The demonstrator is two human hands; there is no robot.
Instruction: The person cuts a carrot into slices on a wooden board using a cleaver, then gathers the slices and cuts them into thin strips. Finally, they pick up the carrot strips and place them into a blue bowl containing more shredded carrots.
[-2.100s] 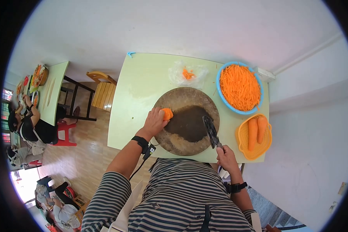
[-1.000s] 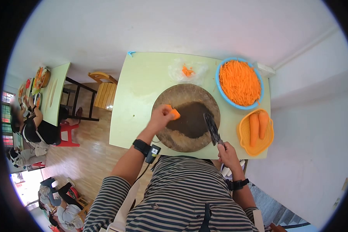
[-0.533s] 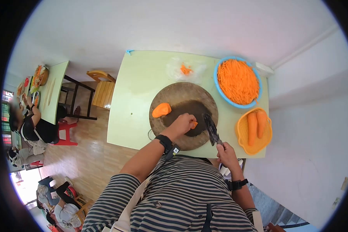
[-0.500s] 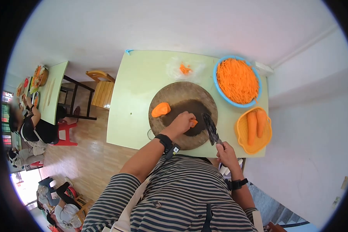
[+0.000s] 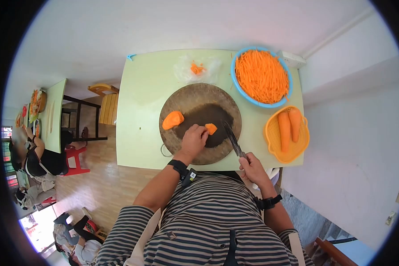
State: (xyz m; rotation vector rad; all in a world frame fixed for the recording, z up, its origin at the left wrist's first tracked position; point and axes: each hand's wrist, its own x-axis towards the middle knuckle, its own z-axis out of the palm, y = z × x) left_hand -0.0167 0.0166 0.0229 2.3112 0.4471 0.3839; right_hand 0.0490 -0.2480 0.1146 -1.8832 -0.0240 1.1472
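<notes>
My left hand (image 5: 195,138) rests over the round wooden chopping board (image 5: 199,92), its fingers bent and closed against a small cut piece of carrot (image 5: 211,129). To the left on the board lies a larger chunk of carrot (image 5: 173,119). My right hand (image 5: 254,169) is wrapped round the handle of a kitchen knife (image 5: 233,141). Its dark blade points up and left over the board's right side, a little apart from the small piece. The blade is seen nearly edge-on.
A blue basin (image 5: 233,82) heaped with shredded carrot (image 5: 261,76) stands at the back right. Before it, a yellow basket (image 5: 275,148) holds two whole carrots (image 5: 284,133). A plastic bag (image 5: 181,71) with carrot bits lies behind the board. People sit at another table (image 5: 55,111), far left.
The view has shifted, so the table sits slightly higher and further left. My left fingers have drawn back, showing more of the small carrot piece. The knife's blade now appears narrower.
</notes>
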